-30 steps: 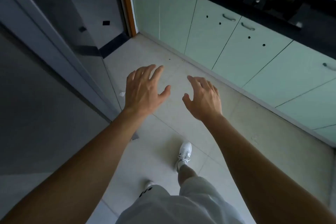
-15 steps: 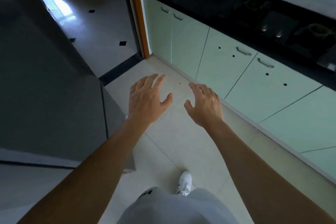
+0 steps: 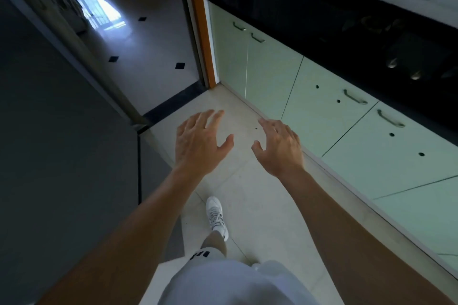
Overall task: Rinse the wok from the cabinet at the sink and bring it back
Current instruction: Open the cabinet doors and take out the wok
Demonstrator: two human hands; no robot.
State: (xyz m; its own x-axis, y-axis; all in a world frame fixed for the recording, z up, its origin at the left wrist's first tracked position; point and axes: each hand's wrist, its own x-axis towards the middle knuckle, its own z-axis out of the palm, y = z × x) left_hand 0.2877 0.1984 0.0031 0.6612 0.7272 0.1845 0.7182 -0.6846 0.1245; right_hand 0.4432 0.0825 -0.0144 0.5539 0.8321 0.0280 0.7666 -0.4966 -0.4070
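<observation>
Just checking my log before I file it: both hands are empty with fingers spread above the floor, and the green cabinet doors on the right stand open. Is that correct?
Not quite: the head view shows the green cabinet doors all shut. The left hand and right hand are indeed empty, fingers spread, above the floor.

Lane of bare floor point(image 3: 260, 205) between green cabinet doors point(image 3: 309, 111) at right and, seemingly, a dark panel point(image 3: 62, 156) at left
</observation>
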